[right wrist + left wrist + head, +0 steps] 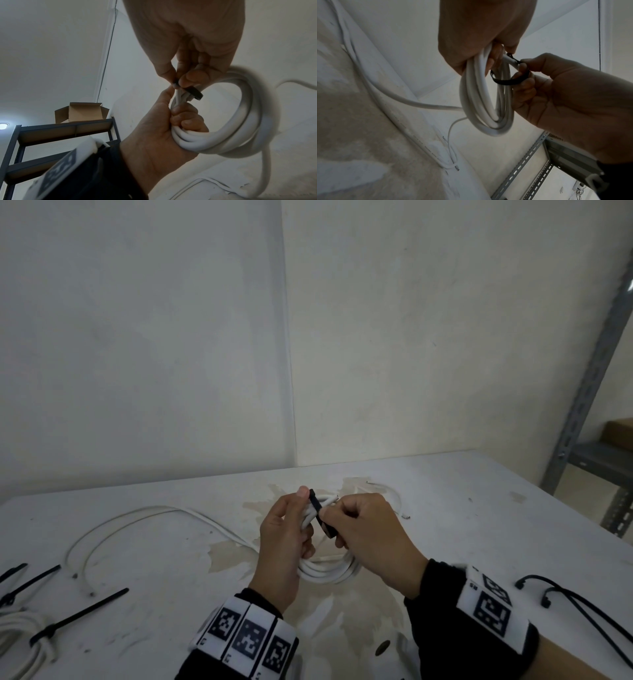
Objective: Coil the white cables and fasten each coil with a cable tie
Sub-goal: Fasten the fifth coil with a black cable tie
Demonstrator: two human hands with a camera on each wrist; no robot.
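The left hand (284, 542), nearest the head camera at 6 o'clock beside the right, is clenched round a coil of white cable (329, 571) held just above the table (479, 508). The right hand (373, 539) pinches a black cable tie (320, 513) looped over the coil's top. A loose white cable (144, 517) trails toward 9 o'clock. At 8 o'clock lies a tied coil (20, 635); spare cable ties (582, 607) lie at 4 o'clock.

Bare table (445, 508) right of the hands; loose cable (144, 517) and ties (82, 616) crowd the left.
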